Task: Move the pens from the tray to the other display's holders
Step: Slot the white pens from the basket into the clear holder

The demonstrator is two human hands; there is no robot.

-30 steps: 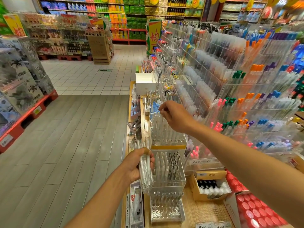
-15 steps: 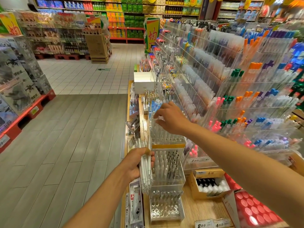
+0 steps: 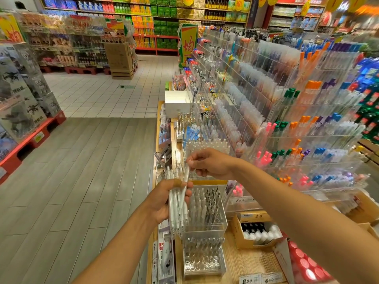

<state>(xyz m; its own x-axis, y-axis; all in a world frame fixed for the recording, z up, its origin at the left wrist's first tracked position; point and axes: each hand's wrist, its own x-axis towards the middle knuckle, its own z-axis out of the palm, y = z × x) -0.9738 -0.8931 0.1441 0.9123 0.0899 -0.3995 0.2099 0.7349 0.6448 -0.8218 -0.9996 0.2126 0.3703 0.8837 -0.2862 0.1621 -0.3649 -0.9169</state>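
Note:
My left hand [image 3: 166, 198] grips a bundle of white pens [image 3: 176, 210], held upright just left of a clear stepped pen display [image 3: 205, 228]. My right hand [image 3: 211, 163] pinches the top of one white pen [image 3: 185, 177] that still leans into the bundle. The display's upper tiers hold several white and dark pens; its lowest tier [image 3: 202, 261] shows mostly bare round holders. A further clear holder block [image 3: 205, 145] full of white pens stands behind my right hand.
A tall acrylic rack of coloured pens [image 3: 297, 124] fills the right side. A cardboard box of bottles [image 3: 256, 232] and a red-dotted pack [image 3: 307, 265] sit on the wooden counter. A white box [image 3: 177, 101] stands farther back. The aisle floor lies to the left.
My right hand has come back from the rear holder block toward me and down to the bundle, and now pinches one pen there. My left hand has stayed gripping the bundle.

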